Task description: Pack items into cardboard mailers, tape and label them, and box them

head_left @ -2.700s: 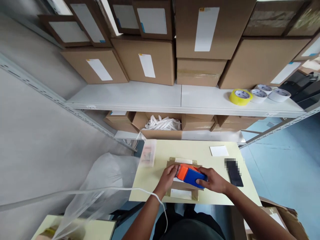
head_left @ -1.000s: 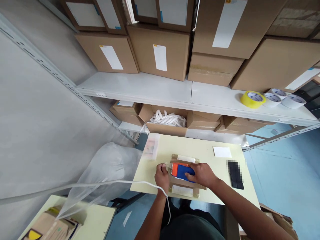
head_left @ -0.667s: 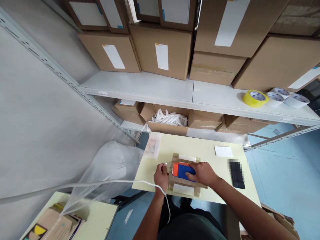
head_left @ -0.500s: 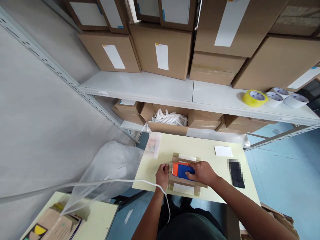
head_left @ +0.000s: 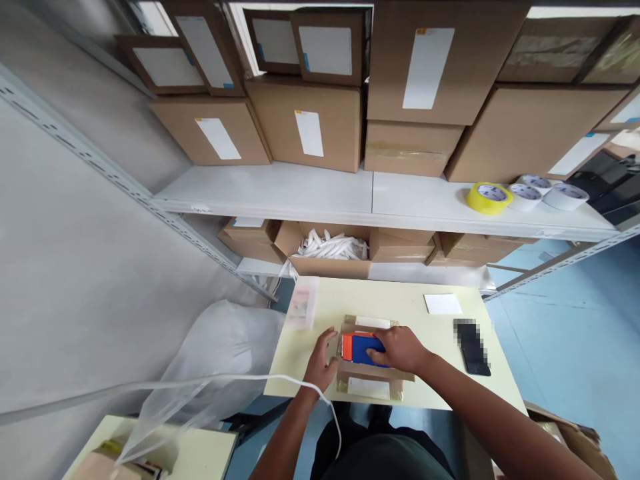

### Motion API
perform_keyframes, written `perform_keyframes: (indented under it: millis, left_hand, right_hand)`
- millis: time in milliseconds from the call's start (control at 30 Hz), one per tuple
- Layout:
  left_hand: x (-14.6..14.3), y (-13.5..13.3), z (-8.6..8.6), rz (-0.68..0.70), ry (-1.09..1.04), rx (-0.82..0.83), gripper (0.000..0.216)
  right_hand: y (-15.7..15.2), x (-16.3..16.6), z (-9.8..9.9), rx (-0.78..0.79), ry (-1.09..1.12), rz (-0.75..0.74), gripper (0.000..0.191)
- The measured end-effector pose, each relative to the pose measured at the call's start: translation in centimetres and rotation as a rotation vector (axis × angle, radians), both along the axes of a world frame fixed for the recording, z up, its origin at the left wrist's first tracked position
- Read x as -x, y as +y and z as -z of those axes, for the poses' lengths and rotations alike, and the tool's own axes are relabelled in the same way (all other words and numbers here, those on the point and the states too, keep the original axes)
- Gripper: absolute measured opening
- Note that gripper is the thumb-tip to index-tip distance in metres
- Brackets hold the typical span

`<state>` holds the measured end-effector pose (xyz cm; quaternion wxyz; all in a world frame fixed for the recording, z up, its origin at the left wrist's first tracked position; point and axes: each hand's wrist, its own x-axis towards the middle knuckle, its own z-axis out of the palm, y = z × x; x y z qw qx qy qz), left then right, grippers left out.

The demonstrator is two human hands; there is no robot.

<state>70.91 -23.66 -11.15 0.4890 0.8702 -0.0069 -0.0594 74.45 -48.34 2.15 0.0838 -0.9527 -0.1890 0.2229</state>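
My right hand is closed around the right part of an oblong blue-and-orange item, its fingers at the far edge and thumb on the blue face. The item's exact kind is unclear. Its orange end points left. Beneath it is a brown cardboard carton with white labels and shiny tape at its edges. Just left of the orange end, my left hand is open, thumb and fingers apart, holding nothing. A white cable crosses in front of my left wrist.
On the pale table are a white card, a black phone-like object and a translucent sheet. Behind, a shelf carries cartons, a yellow tape roll and white rolls. A plastic bag stands left.
My left hand has let go at the item's left end, moved slightly left and spread its fingers. My right hand stays on the item. The view has tilted up a little.
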Motion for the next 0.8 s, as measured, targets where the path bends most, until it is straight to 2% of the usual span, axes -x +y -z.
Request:
perform_keyframes:
  millis: [133,267,400,500,667,800]
  left_hand:
    - [-1.5,-0.6,-1.4,0.362,-0.090,-0.115,0.086]
    - [-3.2,-0.9,-0.6,0.525,-0.148,-0.312,0.101]
    - [-3.3,-0.4,0.5,0.563,-0.190,-0.427,0.102]
    - [-2.8,-0.1,0.5,0.540,-0.165,-0.455,0.104]
    - [-2.7,0.1,0.0,0.521,-0.141,-0.532,0.102]
    - [-2.9,0.3,0.2,0.532,-0.163,-0.665,0.103]
  right_hand:
    - [-0.1,-0.5,-0.2,-0.011,0.008,-0.010,0.042]
    - [-0.2,-0.9,-0.6,-0.040,0.019,-0.018,0.042]
    - [-0.4,-0.9,-1.2,-0.070,0.044,-0.013,0.042]
    - [-1.9,-0.7,-1.5,-0.067,0.040,0.010,0.040]
    - [-8.6,0.8,-1.1,-0.068,0.039,0.095,0.036]
    - [-13.4,2.3,0.8,-0.134,0.073,0.195,0.041]
